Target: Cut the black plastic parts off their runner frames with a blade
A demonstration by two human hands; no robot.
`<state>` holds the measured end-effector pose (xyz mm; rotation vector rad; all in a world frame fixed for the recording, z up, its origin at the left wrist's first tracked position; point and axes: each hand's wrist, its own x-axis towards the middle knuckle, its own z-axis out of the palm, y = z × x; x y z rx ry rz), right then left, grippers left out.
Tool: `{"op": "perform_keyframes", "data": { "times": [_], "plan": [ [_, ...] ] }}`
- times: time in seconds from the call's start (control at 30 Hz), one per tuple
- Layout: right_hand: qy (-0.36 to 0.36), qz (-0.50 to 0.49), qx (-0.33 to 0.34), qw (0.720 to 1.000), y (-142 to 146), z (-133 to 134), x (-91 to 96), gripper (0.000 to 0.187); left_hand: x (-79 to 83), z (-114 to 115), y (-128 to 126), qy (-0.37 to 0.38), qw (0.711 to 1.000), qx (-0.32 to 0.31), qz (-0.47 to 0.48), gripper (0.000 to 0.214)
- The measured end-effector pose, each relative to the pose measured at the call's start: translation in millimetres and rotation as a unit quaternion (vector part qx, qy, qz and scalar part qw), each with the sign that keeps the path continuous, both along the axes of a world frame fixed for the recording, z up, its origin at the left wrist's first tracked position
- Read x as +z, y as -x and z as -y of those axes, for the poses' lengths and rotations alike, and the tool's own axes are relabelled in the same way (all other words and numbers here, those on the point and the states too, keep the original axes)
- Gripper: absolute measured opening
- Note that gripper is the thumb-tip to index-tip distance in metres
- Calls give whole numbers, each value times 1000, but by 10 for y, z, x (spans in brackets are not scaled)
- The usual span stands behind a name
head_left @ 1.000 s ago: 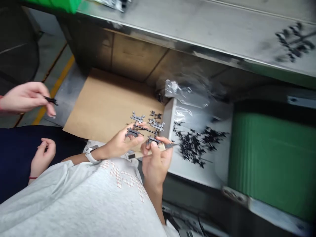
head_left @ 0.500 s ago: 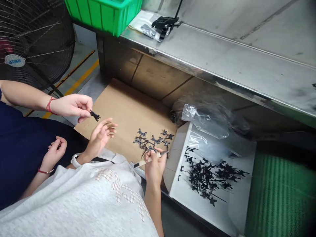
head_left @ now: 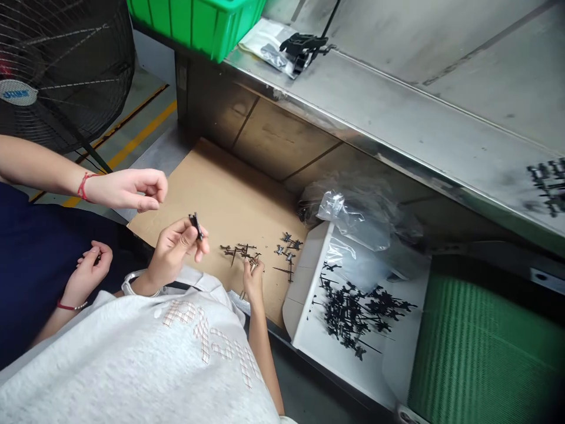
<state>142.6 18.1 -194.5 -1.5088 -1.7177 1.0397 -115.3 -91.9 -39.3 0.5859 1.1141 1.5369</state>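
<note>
My left hand (head_left: 176, 250) pinches a small black plastic part (head_left: 195, 224) between thumb and fingers, raised over the brown cardboard sheet (head_left: 212, 182). My right hand (head_left: 253, 279) is closed on a thin pale-handled tool (head_left: 245, 291), held near a grey runner of moulded parts (head_left: 242, 253) lying on the cardboard. More small parts (head_left: 288, 247) lie beside it. A person in dark blue sits to my left; their upper hand (head_left: 128, 188) hovers just above my left hand with fingers pinched, and their lower hand (head_left: 88, 272) rests curled on their lap.
A white tray (head_left: 309, 347) with a heap of black parts (head_left: 353, 306) stands right of the cardboard, with clear plastic bags (head_left: 353, 218) behind it. A steel bench (head_left: 397, 118) carries a green bin (head_left: 194, 20) and black pieces (head_left: 304, 46). A floor fan (head_left: 57, 65) stands left; green ribbed surface (head_left: 485, 347) right.
The small black part has passed from the other person's upper hand into my left hand, which closed on it. My right hand shifted left with the tool.
</note>
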Motion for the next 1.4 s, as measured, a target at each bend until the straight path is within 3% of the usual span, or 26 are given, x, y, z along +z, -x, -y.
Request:
{"op": "perform_keyframes", "data": {
  "times": [0.1, 0.2, 0.27, 0.37, 0.43, 0.67, 0.87, 1.13, 1.4],
  "plan": [
    [14, 27, -2, 1000, -40, 26, 588, 41, 25, -281, -409, -36, 999, -8, 7, 38],
    [-6, 27, 58, 998, 49, 100, 1321, 51, 101, -398, -622, -113, 992, -49, 13, 32],
    [-117, 17, 178, 977, 167, 146, 1738, 56, 163, -399, -667, -154, 985, -79, 25, 29],
    [-249, 41, 251, 935, 351, 165, 2087, 55, 241, -365, -689, -160, 980, -108, 43, 31],
    [-286, 60, 253, 922, 438, 152, 2143, 55, 287, -352, -708, -154, 979, -119, 53, 32],
    [-334, 75, 225, 912, 481, 144, 2050, 54, 423, -394, -765, -127, 975, -167, 69, 33],
    [-310, 73, 230, 920, 425, 157, 2073, 57, 433, -408, -771, -122, 981, -151, 20, 35],
    [-341, 90, 180, 918, 446, 177, 2003, 60, 419, -386, -801, -134, 981, -142, 7, 35],
    [-327, 117, 171, 922, 446, 172, 1995, 63, 438, -400, -834, -97, 986, -132, 4, 36]
  ]
}}
